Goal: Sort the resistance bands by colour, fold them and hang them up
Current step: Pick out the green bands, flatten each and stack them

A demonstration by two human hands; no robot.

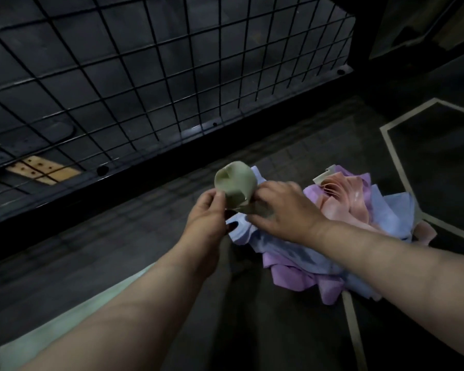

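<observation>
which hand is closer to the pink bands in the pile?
Right. The right hand sits just beside the pink bands. The left hand is farther off, on the far side of the green band that both hands hold.

Matt rubbery green band (235, 187); black metal wire grid (145, 76).

We get one wide-angle view from the head, looking forward and steeply down, left hand (208, 214) and right hand (285, 212) close beneath us at centre, wire mesh panel (145, 76) far left, floor (78, 250) near.
</observation>
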